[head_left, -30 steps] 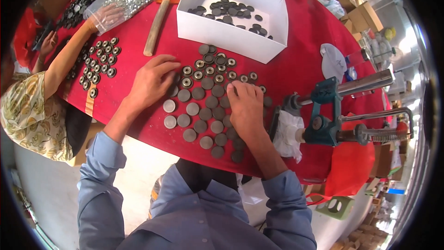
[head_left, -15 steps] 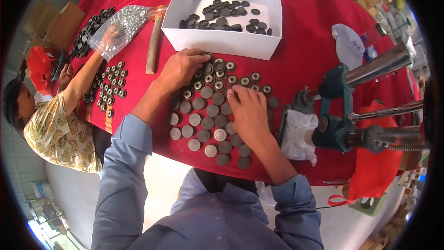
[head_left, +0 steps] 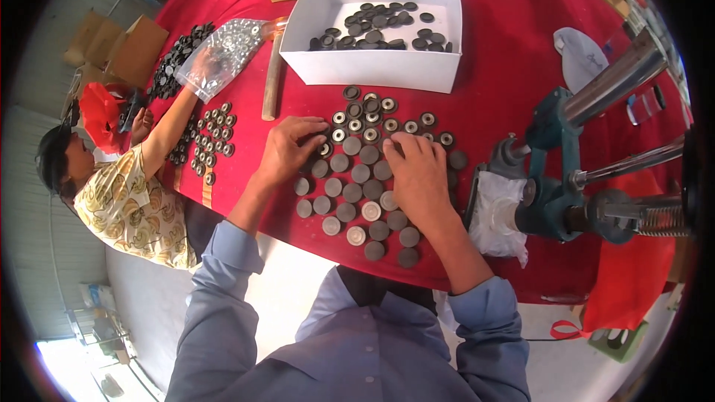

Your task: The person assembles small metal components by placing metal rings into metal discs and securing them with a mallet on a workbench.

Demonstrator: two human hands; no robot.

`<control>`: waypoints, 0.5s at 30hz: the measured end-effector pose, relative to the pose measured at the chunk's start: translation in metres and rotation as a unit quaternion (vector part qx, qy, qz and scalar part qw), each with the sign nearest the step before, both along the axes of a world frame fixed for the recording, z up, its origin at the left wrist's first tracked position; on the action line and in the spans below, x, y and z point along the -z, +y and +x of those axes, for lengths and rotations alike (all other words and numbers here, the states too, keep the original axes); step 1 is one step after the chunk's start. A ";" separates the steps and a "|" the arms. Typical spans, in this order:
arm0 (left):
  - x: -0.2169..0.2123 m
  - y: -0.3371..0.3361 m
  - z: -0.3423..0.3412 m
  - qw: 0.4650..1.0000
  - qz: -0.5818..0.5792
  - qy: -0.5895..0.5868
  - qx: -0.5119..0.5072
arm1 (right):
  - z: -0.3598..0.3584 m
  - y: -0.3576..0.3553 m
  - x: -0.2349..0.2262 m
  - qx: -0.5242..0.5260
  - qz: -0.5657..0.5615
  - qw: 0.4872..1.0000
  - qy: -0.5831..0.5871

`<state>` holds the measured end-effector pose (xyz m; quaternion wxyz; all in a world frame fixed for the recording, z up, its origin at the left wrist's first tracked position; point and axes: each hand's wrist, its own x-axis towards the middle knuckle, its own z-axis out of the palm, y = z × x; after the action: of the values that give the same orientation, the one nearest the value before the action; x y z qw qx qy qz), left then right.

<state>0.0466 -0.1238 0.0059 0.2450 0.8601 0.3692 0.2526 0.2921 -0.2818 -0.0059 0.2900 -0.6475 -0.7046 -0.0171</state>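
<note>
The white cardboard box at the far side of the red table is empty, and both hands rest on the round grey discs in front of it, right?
Not quite. The head view shows the white cardboard box holds dark round discs. The rest stands: left hand and right hand rest on the round grey discs.

A white box (head_left: pixel 376 67) of dark discs, a wooden stick (head_left: pixel 272 78), a teal hand press (head_left: pixel 562 179), a co-worker's plastic bag (head_left: pixel 223 56)

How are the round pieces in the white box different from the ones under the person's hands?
The discs in the white box lie in a loose, dark jumble, while the discs on the red cloth sit in neat rows. Those in the box all look black; several on the cloth show silvery middles. Both hands, left and right, touch only the cloth ones. All are small and round.
</note>
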 end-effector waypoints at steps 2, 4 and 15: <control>0.002 0.002 -0.001 0.999 0.038 0.019 0.006 | 0.000 0.000 -0.001 -0.001 0.004 1.000 0.007; 0.000 0.002 -0.004 0.999 0.031 0.026 0.012 | 0.000 0.000 0.000 -0.003 0.007 1.000 0.011; -0.013 -0.023 -0.021 0.969 0.101 0.208 0.093 | 0.001 -0.001 -0.004 -0.004 0.004 1.000 0.013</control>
<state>0.0260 -0.1471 0.0185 0.0971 0.9445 0.3034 0.0808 0.2930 -0.2829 -0.0015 0.3024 -0.6433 -0.7033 -0.0103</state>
